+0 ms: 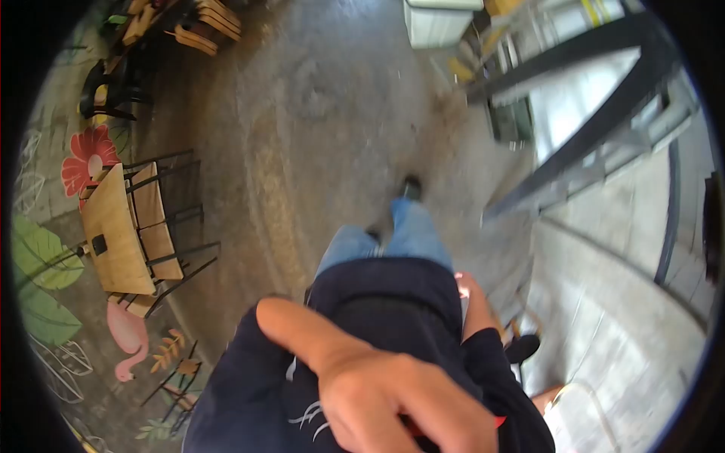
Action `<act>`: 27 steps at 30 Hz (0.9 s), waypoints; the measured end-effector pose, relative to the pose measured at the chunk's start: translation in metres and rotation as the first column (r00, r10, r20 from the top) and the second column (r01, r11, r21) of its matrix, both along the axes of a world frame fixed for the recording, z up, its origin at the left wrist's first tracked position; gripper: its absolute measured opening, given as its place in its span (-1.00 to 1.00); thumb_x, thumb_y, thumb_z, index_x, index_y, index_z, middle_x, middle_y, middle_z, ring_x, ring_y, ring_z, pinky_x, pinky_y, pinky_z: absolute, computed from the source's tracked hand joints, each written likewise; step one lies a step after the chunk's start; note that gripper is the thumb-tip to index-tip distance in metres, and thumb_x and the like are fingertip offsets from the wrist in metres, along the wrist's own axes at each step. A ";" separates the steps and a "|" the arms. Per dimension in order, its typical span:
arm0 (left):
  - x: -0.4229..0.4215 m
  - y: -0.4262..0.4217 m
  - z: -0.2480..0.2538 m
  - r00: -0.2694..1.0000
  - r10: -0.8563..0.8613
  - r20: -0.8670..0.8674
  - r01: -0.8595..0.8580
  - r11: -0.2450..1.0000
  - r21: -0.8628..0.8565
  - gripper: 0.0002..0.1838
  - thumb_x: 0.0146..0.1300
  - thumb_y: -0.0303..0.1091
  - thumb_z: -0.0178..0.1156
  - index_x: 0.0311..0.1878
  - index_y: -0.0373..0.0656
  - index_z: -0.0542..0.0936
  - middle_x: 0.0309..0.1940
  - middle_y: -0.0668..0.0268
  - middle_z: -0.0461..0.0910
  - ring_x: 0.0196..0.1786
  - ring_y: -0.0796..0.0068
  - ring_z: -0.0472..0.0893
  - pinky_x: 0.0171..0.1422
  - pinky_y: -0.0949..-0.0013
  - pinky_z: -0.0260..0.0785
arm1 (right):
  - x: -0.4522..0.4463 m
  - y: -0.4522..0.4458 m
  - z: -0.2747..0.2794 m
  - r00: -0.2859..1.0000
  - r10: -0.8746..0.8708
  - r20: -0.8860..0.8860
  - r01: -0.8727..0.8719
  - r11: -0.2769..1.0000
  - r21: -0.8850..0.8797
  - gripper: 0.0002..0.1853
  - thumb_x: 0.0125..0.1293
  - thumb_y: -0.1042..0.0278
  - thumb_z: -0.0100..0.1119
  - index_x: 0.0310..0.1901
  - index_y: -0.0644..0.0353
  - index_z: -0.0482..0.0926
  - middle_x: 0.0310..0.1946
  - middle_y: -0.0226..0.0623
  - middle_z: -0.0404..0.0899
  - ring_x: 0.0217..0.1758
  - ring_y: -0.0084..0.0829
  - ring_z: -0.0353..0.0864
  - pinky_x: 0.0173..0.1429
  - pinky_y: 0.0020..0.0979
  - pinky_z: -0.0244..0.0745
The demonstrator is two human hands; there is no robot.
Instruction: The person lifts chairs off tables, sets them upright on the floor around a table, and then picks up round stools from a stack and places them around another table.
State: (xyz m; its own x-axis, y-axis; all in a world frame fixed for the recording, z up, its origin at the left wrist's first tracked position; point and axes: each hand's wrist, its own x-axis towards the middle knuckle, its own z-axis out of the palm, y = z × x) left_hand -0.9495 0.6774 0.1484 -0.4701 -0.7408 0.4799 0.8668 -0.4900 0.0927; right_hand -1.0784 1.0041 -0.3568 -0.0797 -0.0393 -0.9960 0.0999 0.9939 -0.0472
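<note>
My left hand (pixel 400 404) is raised close to the camera, in front of the dark top (pixel 377 317) I wear. Its back and bent knuckles show, but the fingertips run out of the bottom of the frame, so whether it grips anything is hidden. Low at my right hip, my right hand (pixel 470 291) is closed around a small, thin, pale object (pixel 464 306) that is too small to identify. Below the top, my legs in blue jeans (pixel 419 230) and one dark shoe (pixel 411 187) are visible on the concrete floor (pixel 325 151).
Wooden tables (pixel 117 234) with black metal legs stand at the left, near a wall painted with a red flower (pixel 91 160) and a flamingo (pixel 128 336). A white bin (pixel 438 23) is at the top. Dark beams (pixel 574 151) slant across the right, above a round black seat (pixel 522 348).
</note>
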 end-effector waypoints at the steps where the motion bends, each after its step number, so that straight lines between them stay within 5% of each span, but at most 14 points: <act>1: -0.009 -0.015 -0.001 0.998 0.022 -0.061 -0.026 0.998 -0.057 -0.83 0.29 -0.67 0.08 -0.28 -0.51 0.67 -0.24 -0.15 0.61 -0.30 0.19 0.65 -0.20 0.41 0.55 | -0.029 -0.037 0.001 0.996 0.074 -0.057 -0.078 0.995 -0.066 -0.78 0.26 0.31 0.09 -0.09 0.12 0.59 -0.39 -0.26 0.66 -0.48 -0.36 0.64 -0.45 -0.20 0.52; 3: -0.026 -0.043 -0.003 0.980 0.049 -0.192 -0.081 0.983 -0.162 -0.77 0.32 -0.65 0.04 -0.27 -0.39 0.71 -0.14 -0.09 0.61 -0.21 0.20 0.65 -0.08 0.33 0.52 | -0.096 -0.123 -0.015 0.967 0.227 -0.114 -0.243 0.957 -0.157 -0.88 0.22 0.35 0.12 -0.25 0.14 0.60 -0.48 -0.29 0.64 -0.50 -0.42 0.62 -0.47 -0.26 0.52; 5: -0.012 -0.103 -0.003 0.981 0.158 -0.115 -0.192 0.892 -0.410 -0.76 0.34 -0.57 0.07 -0.26 -0.21 0.74 -0.10 0.00 0.63 -0.15 0.20 0.64 0.03 0.28 0.45 | -0.156 -0.214 -0.027 0.873 0.370 -0.319 -0.471 0.809 -0.351 -0.88 0.20 0.39 0.09 -0.26 0.15 0.59 -0.50 -0.35 0.63 -0.53 -0.47 0.60 -0.45 -0.32 0.49; 7: 0.002 -0.146 0.001 0.911 0.385 -0.149 -0.399 0.725 -0.561 -0.76 0.36 -0.45 0.11 -0.24 0.02 0.78 -0.05 0.09 0.64 -0.07 0.19 0.64 0.15 0.25 0.38 | -0.208 -0.311 -0.048 0.825 0.184 -0.535 -0.508 0.656 -0.558 -0.87 0.23 0.41 0.06 -0.25 0.17 0.58 -0.49 -0.35 0.61 -0.51 -0.49 0.57 -0.42 -0.41 0.47; 9: 0.025 -0.171 -0.003 0.856 0.517 0.010 -0.460 0.771 -0.441 -0.81 0.24 -0.56 0.13 -0.48 -0.10 0.59 -0.31 0.23 0.58 -0.33 0.23 0.58 -0.13 0.19 0.40 | -0.222 -0.436 0.011 0.948 0.069 -0.311 -0.282 0.631 -0.722 -0.83 0.35 0.37 0.05 -0.08 0.17 0.54 -0.36 -0.36 0.61 -0.37 -0.56 0.57 -0.38 -0.48 0.44; 10: 0.038 -0.185 -0.010 0.808 0.582 0.089 -0.499 0.758 -0.420 -0.79 0.20 -0.61 0.14 -0.53 -0.14 0.55 -0.35 0.28 0.57 -0.39 0.24 0.58 -0.20 0.15 0.41 | -0.209 -0.490 0.053 0.922 0.076 -0.380 -0.347 0.601 -0.720 -0.81 0.37 0.37 0.04 -0.05 0.17 0.54 -0.32 -0.36 0.61 -0.34 -0.57 0.57 -0.32 -0.50 0.44; 11: 0.048 -0.205 -0.021 0.750 0.645 0.147 -0.538 0.724 -0.432 -0.82 0.22 -0.63 0.12 -0.44 -0.13 0.60 -0.24 0.28 0.58 -0.31 0.23 0.59 -0.15 0.13 0.42 | -0.204 -0.542 0.106 0.882 0.070 -0.467 -0.419 0.570 -0.706 -0.80 0.39 0.36 0.02 -0.02 0.17 0.53 -0.29 -0.36 0.61 -0.30 -0.59 0.57 -0.27 -0.51 0.45; 13: 0.070 -0.239 -0.041 0.630 0.724 0.280 -0.594 0.682 -0.427 -0.79 0.25 -0.64 0.09 -0.25 -0.13 0.68 -0.06 0.25 0.59 -0.19 0.19 0.61 -0.11 0.15 0.45 | -0.184 -0.616 0.159 0.943 0.030 -0.331 -0.311 0.430 -0.847 -0.77 0.40 0.35 0.01 0.01 0.18 0.52 -0.25 -0.36 0.62 -0.26 -0.58 0.57 -0.20 -0.52 0.45; 16: 0.108 -0.301 -0.074 0.451 0.777 0.440 -0.566 0.630 -0.532 -0.83 0.29 -0.60 0.09 -0.12 -0.26 0.64 -0.10 0.13 0.60 -0.21 0.20 0.60 -0.12 0.20 0.47 | -0.132 -0.692 0.233 0.981 0.073 -0.182 -0.196 0.310 -0.931 -0.72 0.43 0.28 -0.01 0.08 0.17 0.49 -0.20 -0.35 0.62 -0.20 -0.56 0.58 -0.09 -0.51 0.45; 18: 0.138 -0.345 -0.089 0.213 0.774 0.596 -0.456 0.618 -0.640 -0.78 0.31 -0.58 0.08 -0.02 -0.32 0.60 -0.14 0.09 0.61 -0.22 0.30 0.58 -0.09 0.27 0.45 | -0.095 -0.722 0.267 0.987 0.128 -0.101 -0.136 0.306 -0.942 -0.74 0.45 0.26 0.00 0.05 0.18 0.50 -0.22 -0.35 0.62 -0.22 -0.57 0.58 -0.12 -0.52 0.46; 22: 0.175 -0.424 -0.098 0.212 0.464 0.860 -0.569 0.774 -0.278 -0.74 0.34 -0.51 0.08 0.05 -0.28 0.57 -0.22 0.18 0.60 -0.21 0.40 0.53 -0.07 0.36 0.36 | -0.044 -0.769 0.309 0.950 0.311 0.012 -0.104 0.353 -0.930 -0.70 0.43 0.27 0.03 0.08 0.25 0.48 -0.15 -0.27 0.62 -0.15 -0.49 0.60 -0.01 -0.45 0.47; 27: 0.199 -0.502 -0.093 0.169 0.406 0.898 -0.546 0.797 -0.258 -0.79 0.33 -0.49 0.09 0.01 -0.25 0.56 -0.28 0.22 0.58 -0.23 0.43 0.52 -0.11 0.40 0.33 | 0.000 -0.824 0.340 0.928 0.348 0.132 -0.013 0.385 -0.923 -0.70 0.44 0.31 0.01 0.10 0.28 0.47 -0.11 -0.19 0.62 -0.09 -0.42 0.62 0.03 -0.42 0.48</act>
State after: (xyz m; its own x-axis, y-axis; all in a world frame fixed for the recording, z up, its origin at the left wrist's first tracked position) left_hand -0.7505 0.1754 0.0552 -0.0685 -0.9958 -0.0601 0.3378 -0.0798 0.9378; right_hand -1.0788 0.1805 -0.0172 0.2969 -0.8943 -0.3349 0.0973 0.3772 -0.9210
